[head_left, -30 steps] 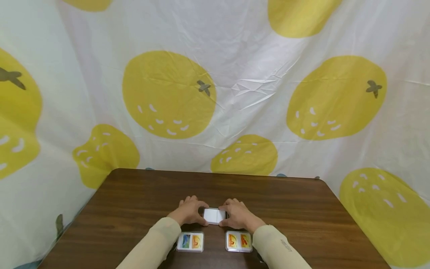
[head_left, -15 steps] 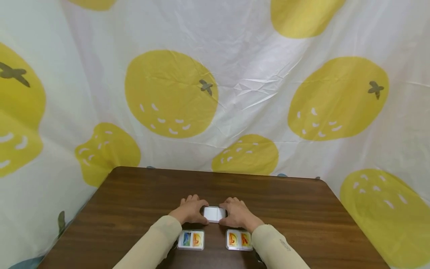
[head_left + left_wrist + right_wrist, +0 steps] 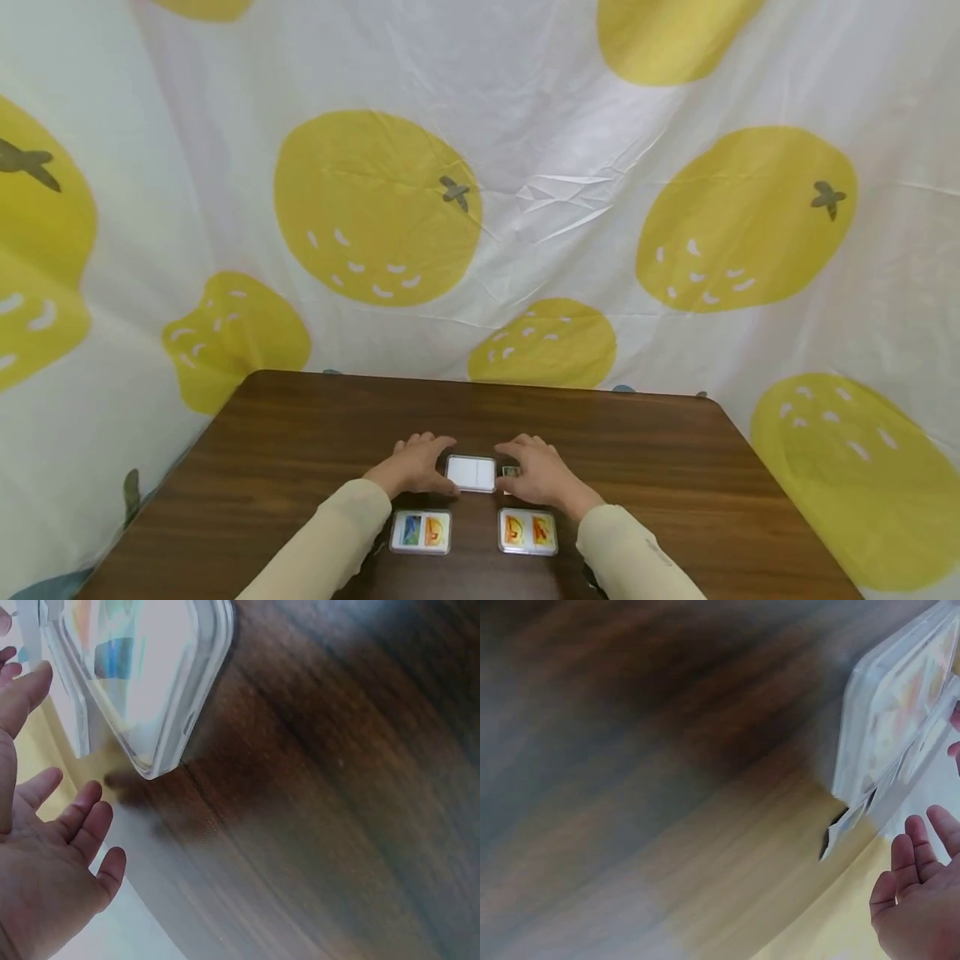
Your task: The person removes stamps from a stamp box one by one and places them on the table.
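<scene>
A clear-rimmed flat case with a plain white face and a centre line (image 3: pixel 471 473) lies on the brown table. To its left my left hand (image 3: pixel 415 467) spreads thumb and fingers, apart from the case. On the other side my right hand (image 3: pixel 542 473) hovers likewise, thumb and fingers apart, with a small dark patterned card-like piece (image 3: pixel 512 473) partly hidden under it. Nearer me lie two clear cases with paired pictures: a blue-green and orange one (image 3: pixel 421 532), and an orange and red one (image 3: pixel 528 532). Both wrist views show relaxed fingers holding nothing: left hand (image 3: pixel 52 862), right hand (image 3: pixel 922 900).
The wood-grain table (image 3: pixel 675 483) extends around the cases to its rounded far edge. Behind it hangs a white cloth (image 3: pixel 540 250) printed with large yellow fruit.
Earlier both hands held the white-faced case at its sides. They have now let go and drawn apart, uncovering the small dark piece by the right hand.
</scene>
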`<control>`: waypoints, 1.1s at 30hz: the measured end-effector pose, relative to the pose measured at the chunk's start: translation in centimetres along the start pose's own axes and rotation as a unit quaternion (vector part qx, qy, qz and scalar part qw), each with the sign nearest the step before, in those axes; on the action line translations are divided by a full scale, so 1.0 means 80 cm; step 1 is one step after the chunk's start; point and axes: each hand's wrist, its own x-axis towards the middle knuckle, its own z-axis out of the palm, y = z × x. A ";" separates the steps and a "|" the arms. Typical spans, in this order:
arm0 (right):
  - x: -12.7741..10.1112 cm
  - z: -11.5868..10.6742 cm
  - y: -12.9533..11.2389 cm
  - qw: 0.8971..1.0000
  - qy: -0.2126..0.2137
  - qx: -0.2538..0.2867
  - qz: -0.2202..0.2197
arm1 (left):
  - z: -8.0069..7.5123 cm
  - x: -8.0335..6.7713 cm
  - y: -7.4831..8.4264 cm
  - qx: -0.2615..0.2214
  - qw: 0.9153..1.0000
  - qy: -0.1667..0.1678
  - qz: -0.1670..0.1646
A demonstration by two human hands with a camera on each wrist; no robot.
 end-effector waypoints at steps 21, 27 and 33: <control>-0.040 -0.012 0.013 0.999 0.033 0.036 -0.010 | -0.004 -0.023 0.011 -0.097 0.991 0.081 0.055; -0.058 -0.013 0.016 0.998 0.038 0.037 -0.028 | 0.000 -0.029 0.019 -0.128 0.985 0.085 0.079; -0.077 -0.017 0.021 0.998 0.028 0.050 -0.035 | 0.005 -0.032 0.031 -0.148 0.978 0.090 0.116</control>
